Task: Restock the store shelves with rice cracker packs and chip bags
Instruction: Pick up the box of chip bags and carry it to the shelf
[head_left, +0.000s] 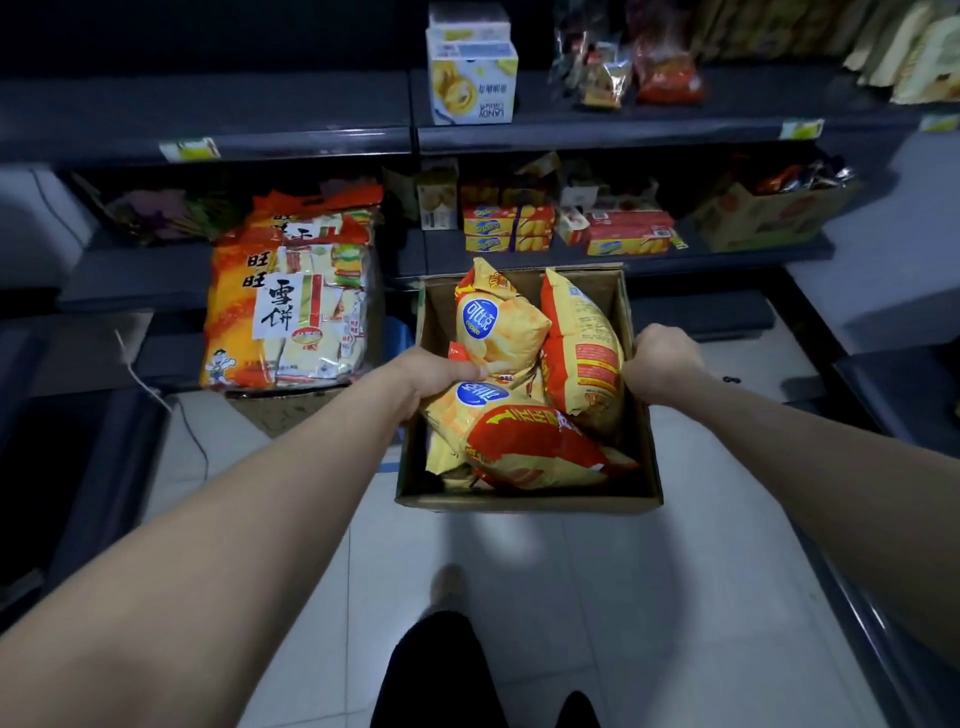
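Fingers (466, 370) of left hand (434, 375), right hand (661, 364) tight on carton (519, 503) of 可比克 chip bags (503, 332)

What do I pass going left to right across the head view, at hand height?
rice cracker packs → left hand grip on the cardboard box left wall → chip bags inside the box → right hand grip on the right wall

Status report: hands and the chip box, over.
Left hand and right hand grip brown cardboard box walls. Yellow-red chip bags inside. Orange rice cracker packs beside, left.
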